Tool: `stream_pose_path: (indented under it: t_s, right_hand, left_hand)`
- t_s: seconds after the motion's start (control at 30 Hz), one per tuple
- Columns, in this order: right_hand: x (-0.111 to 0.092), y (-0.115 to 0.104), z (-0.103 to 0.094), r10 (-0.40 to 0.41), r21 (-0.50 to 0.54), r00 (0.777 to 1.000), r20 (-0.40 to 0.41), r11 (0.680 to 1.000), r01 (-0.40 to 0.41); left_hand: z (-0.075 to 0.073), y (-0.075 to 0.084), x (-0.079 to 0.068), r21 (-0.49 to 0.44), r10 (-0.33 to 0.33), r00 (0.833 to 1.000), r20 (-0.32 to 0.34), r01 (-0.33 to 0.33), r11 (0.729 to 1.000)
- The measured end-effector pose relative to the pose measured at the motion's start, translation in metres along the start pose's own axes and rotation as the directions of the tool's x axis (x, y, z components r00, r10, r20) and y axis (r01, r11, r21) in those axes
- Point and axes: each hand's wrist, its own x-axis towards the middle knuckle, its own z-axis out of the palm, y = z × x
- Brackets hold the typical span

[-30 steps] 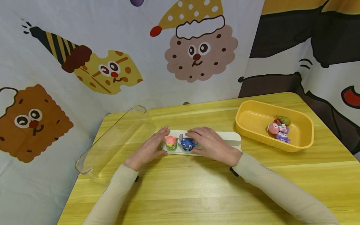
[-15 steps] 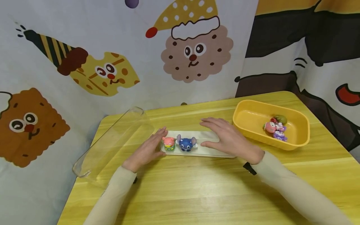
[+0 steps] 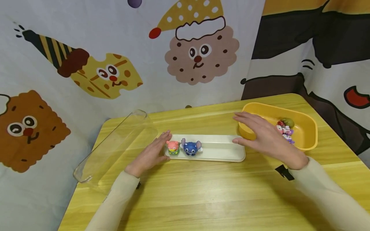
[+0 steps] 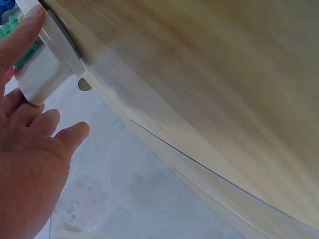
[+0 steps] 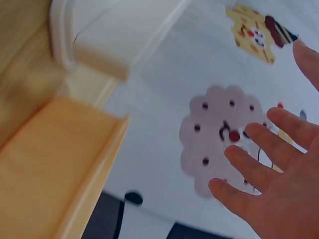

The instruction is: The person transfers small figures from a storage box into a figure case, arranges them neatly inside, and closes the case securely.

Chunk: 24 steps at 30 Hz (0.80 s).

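Gripping the white tray (image 3: 221,154) beside 2 figurines (image 3: 190,148) is the left hand (image 3: 149,155); the right hand (image 3: 266,138) has fingers spread apart.

The white tray (image 3: 221,154) is free right of the obstructing blue figure (image 3: 190,149).

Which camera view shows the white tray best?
Head view: nearly all of the white tray shows, with the pink figure and blue figure on it. The left wrist view shows only one end, by the left hand; the right wrist view only the other end, blurred.
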Motion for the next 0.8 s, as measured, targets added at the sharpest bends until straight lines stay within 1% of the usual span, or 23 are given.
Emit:
stream_pose_path:
  t_s: [0.13, 0.3, 0.43, 0.5, 0.67, 0.8]
  right_hand:
    - [-0.008, 0.012, -0.015, 0.073, 0.003, 0.997, 0.009, 0.997, -0.073]
    - [-0.016, 0.030, -0.029, 0.095, -0.023, 0.995, -0.007, 0.995, -0.095]
    - [-0.022, 0.048, -0.038, 0.141, 0.010, 0.990, 0.014, 0.990, -0.141]
    - [-0.025, 0.059, -0.042, 0.185, 0.034, 0.982, 0.039, 0.982, -0.186]
    - [-0.032, 0.085, -0.048, 0.297, 0.056, 0.950, 0.095, 0.951, -0.303]
    - [-0.036, 0.101, -0.050, 0.359, 0.056, 0.923, 0.140, 0.928, -0.369]
  left_hand:
    - [0.000, 0.000, 0.000, -0.003, -0.001, 1.000, -0.002, 0.001, 1.000]
    - [0.001, 0.000, -0.001, -0.013, -0.004, 1.000, -0.003, 0.004, 1.000]
    - [0.001, 0.000, -0.001, -0.011, -0.001, 1.000, -0.001, 0.001, 1.000]
    - [0.001, 0.000, -0.001, -0.008, 0.001, 1.000, -0.002, -0.001, 1.000]
    - [0.000, 0.001, -0.001, -0.005, 0.000, 1.000, 0.000, 0.000, 1.000]
    - [-0.001, 0.001, -0.001, -0.003, -0.003, 1.000, 0.002, 0.003, 1.000]
